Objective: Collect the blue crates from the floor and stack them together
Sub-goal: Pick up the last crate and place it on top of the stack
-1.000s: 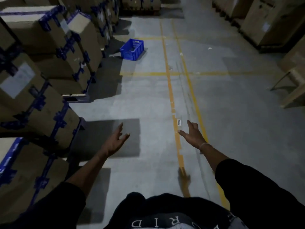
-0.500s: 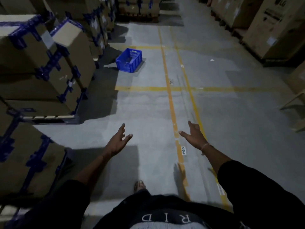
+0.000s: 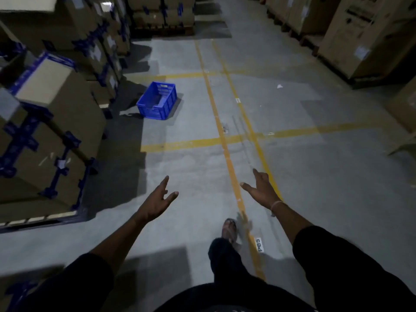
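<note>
One empty blue plastic crate [image 3: 157, 101] stands upright on the grey concrete floor, left of the aisle's yellow lines and close to the stacked cartons. My left hand [image 3: 157, 200] is stretched forward, fingers spread, holding nothing, well short of the crate. My right hand [image 3: 262, 191] is also out in front with fingers apart and empty, over the yellow line. My right foot [image 3: 229, 228] is forward on the floor between the arms.
Tall cartons with blue corner guards on pallets [image 3: 47, 136] line the left side. More large cartons [image 3: 360, 34] stand along the right and at the aisle's far end [image 3: 162, 16]. Yellow floor lines [image 3: 227, 154] run down and across the aisle.
I have walked forward along the aisle: the crate is nearer and lower in view, the cartons slid past on the left. Both hands stay open and empty.
</note>
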Demonstrator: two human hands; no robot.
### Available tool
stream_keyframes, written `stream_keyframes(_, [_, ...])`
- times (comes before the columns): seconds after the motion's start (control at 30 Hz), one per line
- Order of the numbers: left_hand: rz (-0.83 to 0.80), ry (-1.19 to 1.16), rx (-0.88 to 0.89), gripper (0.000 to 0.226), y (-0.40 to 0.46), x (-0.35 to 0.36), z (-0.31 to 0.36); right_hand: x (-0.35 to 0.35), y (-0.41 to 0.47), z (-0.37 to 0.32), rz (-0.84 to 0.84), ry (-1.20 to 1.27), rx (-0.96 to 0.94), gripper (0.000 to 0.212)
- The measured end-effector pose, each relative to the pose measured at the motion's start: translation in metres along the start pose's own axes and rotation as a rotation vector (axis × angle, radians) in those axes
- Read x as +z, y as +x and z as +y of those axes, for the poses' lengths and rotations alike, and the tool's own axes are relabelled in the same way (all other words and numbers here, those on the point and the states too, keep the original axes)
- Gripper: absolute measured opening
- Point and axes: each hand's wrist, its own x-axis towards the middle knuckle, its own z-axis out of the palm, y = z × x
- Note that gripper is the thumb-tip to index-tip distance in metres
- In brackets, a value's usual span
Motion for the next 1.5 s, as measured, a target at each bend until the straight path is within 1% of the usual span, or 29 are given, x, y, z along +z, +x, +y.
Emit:
stream_keyframes(0.13, [0.039,-0.015,-0.011,0.087,0.107,-0.013,0.016,-0.033,0.111,-0.021,0.014,0.007,-0.012,0.093])
stream_keyframes(0.23, [0.061,-0.037,-0.028,0.086,0.178,-0.027,0.044,-0.068,0.185,-0.042,0.008,0.019,-0.022,0.093])
stream_keyframes(0.33, [0.091,-0.049,-0.017,0.083,0.244,-0.044,0.073,-0.103,0.256,-0.064,-0.006,-0.032,-0.040,0.093])
stream_keyframes(0.4, [0.113,-0.059,-0.011,0.083,0.285,-0.052,0.086,-0.120,0.299,-0.078,-0.003,-0.055,-0.052,0.093])
stream_keyframes(0.6, [0.104,-0.092,-0.046,0.084,0.390,-0.067,0.102,-0.151,0.408,-0.114,-0.024,-0.072,-0.076,0.093])
stream_keyframes(0.73, [0.102,-0.126,-0.063,0.083,0.473,-0.083,0.100,-0.159,0.493,-0.135,-0.009,-0.071,-0.064,0.094])
stream_keyframes(0.87, [0.133,-0.151,-0.075,0.081,0.568,-0.110,0.096,-0.166,0.587,-0.165,-0.017,-0.101,-0.070,0.094])
stream_keyframes(0.97, [0.165,-0.146,-0.076,0.082,0.645,-0.140,0.083,-0.171,0.662,-0.193,-0.026,-0.103,-0.087,0.092])
stream_keyframes(1.07, [0.161,-0.167,-0.124,0.082,0.711,-0.176,0.085,-0.179,0.730,-0.227,-0.055,-0.117,-0.066,0.093])
stream_keyframes(1.17, [0.136,-0.129,-0.080,0.085,0.776,-0.213,0.090,-0.183,0.800,-0.263,-0.042,-0.132,-0.079,0.094])
stream_keyframes(1.23, [0.124,-0.123,-0.099,0.086,0.813,-0.233,0.095,-0.184,0.839,-0.284,-0.039,-0.114,-0.083,0.093])
stream_keyframes(1.37, [0.154,-0.134,-0.107,0.085,0.877,-0.260,0.092,-0.178,0.908,-0.316,-0.079,-0.124,-0.102,0.089])
stream_keyframes(1.43, [0.153,-0.122,-0.140,0.089,0.907,-0.273,0.086,-0.175,0.947,-0.326,-0.103,-0.129,-0.095,0.091])
stream_keyframes(1.5, [0.171,-0.135,-0.174,0.088,0.937,-0.281,0.078,-0.172,0.992,-0.337,-0.136,-0.139,-0.108,0.093])
